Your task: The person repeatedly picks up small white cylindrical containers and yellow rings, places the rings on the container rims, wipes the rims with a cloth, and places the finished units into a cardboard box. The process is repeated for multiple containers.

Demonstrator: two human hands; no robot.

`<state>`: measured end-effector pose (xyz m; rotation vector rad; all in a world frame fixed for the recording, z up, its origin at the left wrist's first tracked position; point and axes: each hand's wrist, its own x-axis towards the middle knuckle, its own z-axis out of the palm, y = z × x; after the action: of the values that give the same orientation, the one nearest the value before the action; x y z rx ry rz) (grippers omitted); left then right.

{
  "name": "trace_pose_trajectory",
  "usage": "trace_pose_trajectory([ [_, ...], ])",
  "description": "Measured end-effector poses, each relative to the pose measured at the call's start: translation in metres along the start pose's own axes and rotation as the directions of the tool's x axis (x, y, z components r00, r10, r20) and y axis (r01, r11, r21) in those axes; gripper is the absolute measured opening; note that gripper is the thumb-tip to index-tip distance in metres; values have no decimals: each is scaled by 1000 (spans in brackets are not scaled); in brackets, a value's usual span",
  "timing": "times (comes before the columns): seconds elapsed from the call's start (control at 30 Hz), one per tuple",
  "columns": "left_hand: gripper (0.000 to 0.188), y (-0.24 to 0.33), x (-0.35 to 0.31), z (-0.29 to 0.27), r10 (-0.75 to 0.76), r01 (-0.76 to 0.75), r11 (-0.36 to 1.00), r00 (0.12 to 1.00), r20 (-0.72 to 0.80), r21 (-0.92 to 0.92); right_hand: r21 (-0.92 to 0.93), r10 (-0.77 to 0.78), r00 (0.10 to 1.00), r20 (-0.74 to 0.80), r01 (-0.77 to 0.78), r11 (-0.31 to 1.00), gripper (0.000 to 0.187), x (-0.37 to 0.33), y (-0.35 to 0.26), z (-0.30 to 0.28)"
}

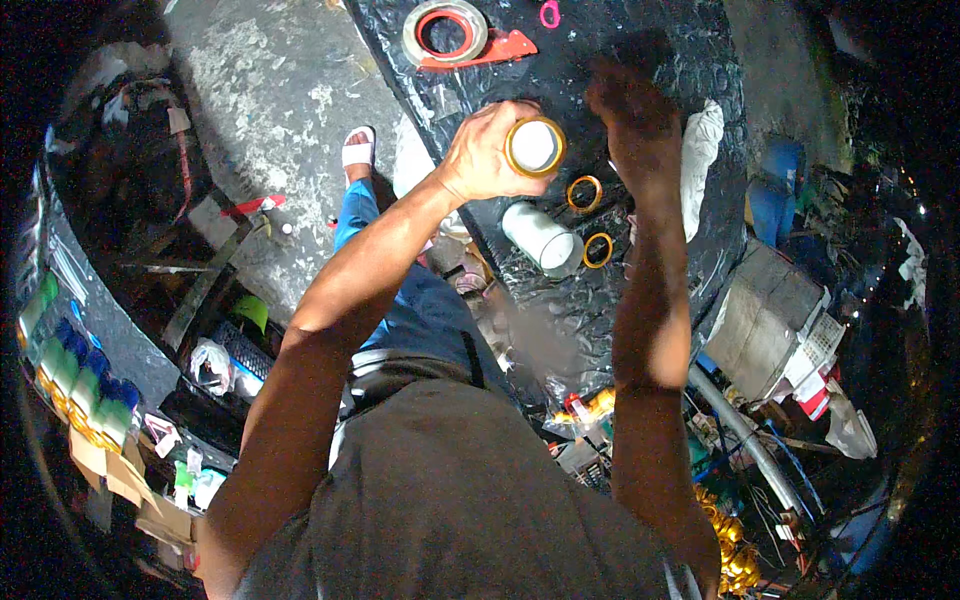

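Observation:
My left hand (485, 150) is wrapped round a white tube, seen end-on, whose top carries a gold ring (514, 150). To its right, over the black-covered table (450, 120), is my right hand (640, 125); deep shadow and blur hide its fingers and anything in them. Below my hands, a second white tube (535, 232) lies tilted on the table. Two loose gold rings sit beside it: the upper ring (571, 195) and the lower ring (587, 252).
A tape roll (473, 35) on a red dispenser (510, 47) lies at the table's far left. Near the far edge is a pink ring (549, 14). White crumpled cloth (702, 150) lies along the right. Green-blue-gold tubes (85, 390) stand at far left; gold pieces (737, 560) lie lower right.

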<state>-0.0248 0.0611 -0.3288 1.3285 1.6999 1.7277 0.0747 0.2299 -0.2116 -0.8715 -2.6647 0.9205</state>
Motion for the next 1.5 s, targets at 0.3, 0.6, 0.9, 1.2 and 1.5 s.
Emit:
trace_pose_trajectory([
  [0.3, 79, 1, -3, 4, 13, -16, 999, 998, -60, -48, 189, 374, 924, 77, -382, 905, 36, -67, -38, 11],
  [0.6, 83, -2, -4, -2, 32, -32, 998, 999, -12, -51, 252, 408, 911, 57, -409, 877, 56, -70, -51, 19],
  [0.9, 108, -11, -9, -12, -102, 112, 990, 989, 106, -84, -388, 59, 990, 128, -5, 922, 68, -45, -93, 22],
  [1.2, 113, -13, -10, -14, -206, 219, 974, 961, 183, -54, -409, -25, 984, 175, 96, 907, 52, -39, -92, 27],
  [1.5, 122, -6, -10, -9, -117, 111, 992, 985, 126, 51, -312, 140, 975, 171, -81, 947, 61, -34, -113, -58],
])
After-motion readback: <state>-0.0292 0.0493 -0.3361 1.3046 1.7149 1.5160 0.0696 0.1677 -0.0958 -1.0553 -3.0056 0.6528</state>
